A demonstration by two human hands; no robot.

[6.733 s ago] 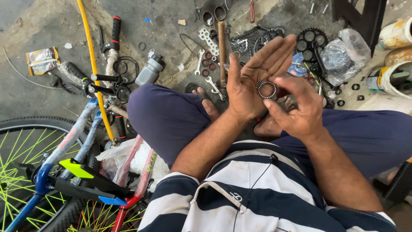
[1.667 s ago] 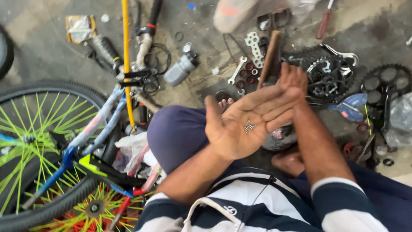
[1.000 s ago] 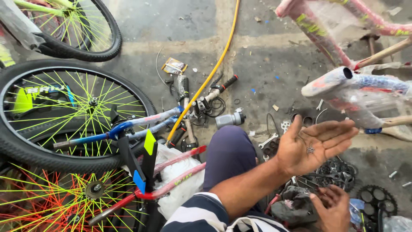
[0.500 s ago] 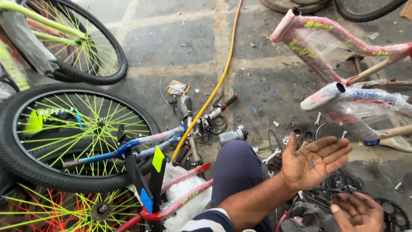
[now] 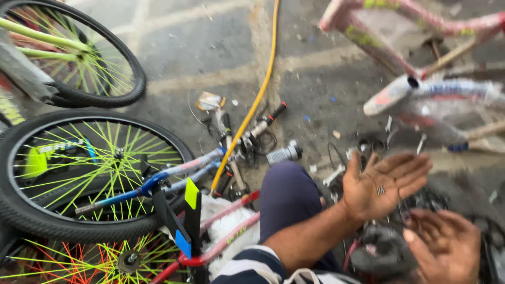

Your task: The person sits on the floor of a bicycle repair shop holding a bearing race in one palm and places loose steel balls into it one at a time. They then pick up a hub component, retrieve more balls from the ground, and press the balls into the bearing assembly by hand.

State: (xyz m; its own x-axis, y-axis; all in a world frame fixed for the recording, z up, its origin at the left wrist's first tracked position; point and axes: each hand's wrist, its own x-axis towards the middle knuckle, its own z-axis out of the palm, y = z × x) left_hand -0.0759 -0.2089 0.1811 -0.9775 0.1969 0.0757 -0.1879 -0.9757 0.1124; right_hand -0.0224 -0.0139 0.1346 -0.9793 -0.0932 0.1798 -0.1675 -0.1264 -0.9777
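My left hand (image 5: 381, 184) is held palm up above my knee, fingers spread, with a few small metal pieces (image 5: 380, 190) resting in the palm. My right hand (image 5: 444, 247) hovers lower right of it, fingers apart and empty, blurred by motion. It is just over a dark rounded part (image 5: 381, 252) and a scatter of dark bicycle parts (image 5: 431, 202) on the ground. My leg in dark blue trousers (image 5: 289, 202) lies under the left forearm.
A bicycle with green-spoked wheels (image 5: 89, 173) and a blue-and-red frame (image 5: 179, 171) lies at left, with a second wheel (image 5: 79, 58) behind. A yellow hose (image 5: 258, 97) crosses the concrete. A pink plastic-wrapped frame (image 5: 415, 87) sits at right, and a grey cylinder (image 5: 284, 153) by my knee.
The view has swung from the parts pile towards the bicycles. My left hand stays palm up with the small pieces. My right hand has come in below it.
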